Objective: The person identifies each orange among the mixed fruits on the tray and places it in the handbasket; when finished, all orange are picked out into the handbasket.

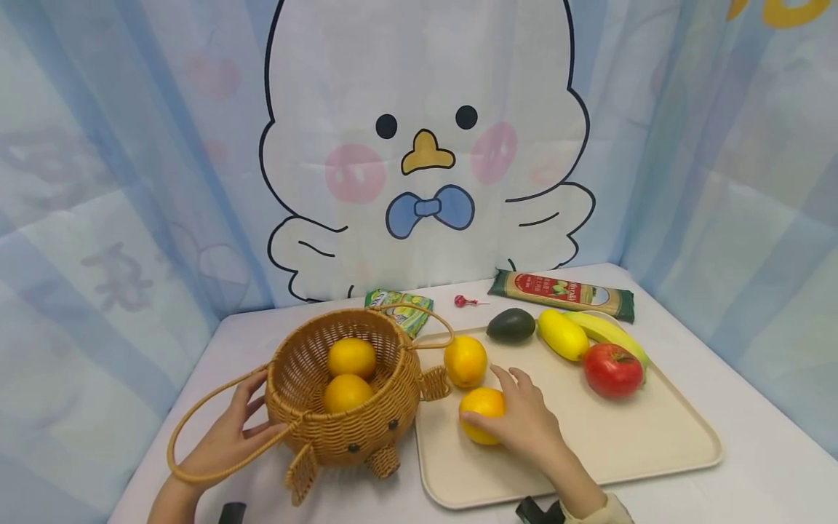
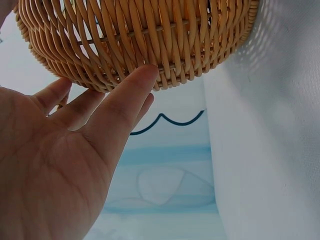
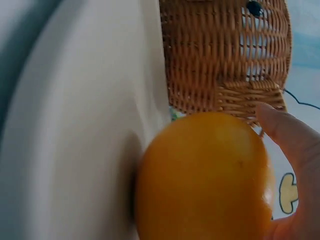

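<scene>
The left hand (image 1: 225,437) lies with fingers extended against the side of the round, tan wicker basket (image 1: 327,437), apparently to steady it, since it stands on the tabletop (image 1: 772,451) with two round, orange-yellow fruits (image 1: 352,358) inside. The right hand (image 1: 530,422) is spread wide around a round, glossy orange fruit (image 1: 481,400) resting on the cream, rectangular tray (image 1: 622,437) near the basket; the thumb crosses its near side and the fingertips stand off beyond it, probably to straddle its curve, though whether the thumb presses is hard to tell.
</scene>
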`<state>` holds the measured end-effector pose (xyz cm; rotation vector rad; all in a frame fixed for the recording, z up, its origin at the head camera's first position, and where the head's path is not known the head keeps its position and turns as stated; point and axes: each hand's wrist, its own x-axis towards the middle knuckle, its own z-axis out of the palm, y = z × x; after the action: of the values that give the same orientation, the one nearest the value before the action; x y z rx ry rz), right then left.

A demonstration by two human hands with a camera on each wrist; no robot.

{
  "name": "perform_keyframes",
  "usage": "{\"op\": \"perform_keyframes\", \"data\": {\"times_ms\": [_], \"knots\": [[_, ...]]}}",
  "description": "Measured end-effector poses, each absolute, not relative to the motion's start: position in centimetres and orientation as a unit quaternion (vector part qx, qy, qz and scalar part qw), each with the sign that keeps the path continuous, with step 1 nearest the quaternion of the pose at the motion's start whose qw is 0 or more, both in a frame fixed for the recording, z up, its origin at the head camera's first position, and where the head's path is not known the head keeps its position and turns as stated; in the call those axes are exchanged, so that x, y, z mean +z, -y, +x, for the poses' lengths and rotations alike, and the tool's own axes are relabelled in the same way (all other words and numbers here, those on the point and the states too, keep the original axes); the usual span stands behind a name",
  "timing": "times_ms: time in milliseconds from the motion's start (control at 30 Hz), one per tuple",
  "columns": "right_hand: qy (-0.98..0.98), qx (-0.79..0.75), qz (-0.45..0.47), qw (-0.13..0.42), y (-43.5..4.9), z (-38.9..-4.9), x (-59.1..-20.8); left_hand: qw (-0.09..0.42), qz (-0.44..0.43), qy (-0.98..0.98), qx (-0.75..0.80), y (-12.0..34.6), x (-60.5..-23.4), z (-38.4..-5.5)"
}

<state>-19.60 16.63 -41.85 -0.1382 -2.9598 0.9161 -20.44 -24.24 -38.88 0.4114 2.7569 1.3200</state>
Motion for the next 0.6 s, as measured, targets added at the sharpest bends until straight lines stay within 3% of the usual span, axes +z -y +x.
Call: {"op": "perform_keyframes", "data": {"times_ms": [267, 600], "knots": [[0.952, 0.301, -0.046, 0.022, -16.1, -19.4, -42.5, 0.026, 0.136, -0.894, 0.427, 24.2, -38.9, -20.4], [0.933, 0.358, -0.004, -0.021, -17.5, -19.9, -42.3, 0.015, 0.144, -0.894, 0.425, 24.1, -38.8, -20.3]]}}
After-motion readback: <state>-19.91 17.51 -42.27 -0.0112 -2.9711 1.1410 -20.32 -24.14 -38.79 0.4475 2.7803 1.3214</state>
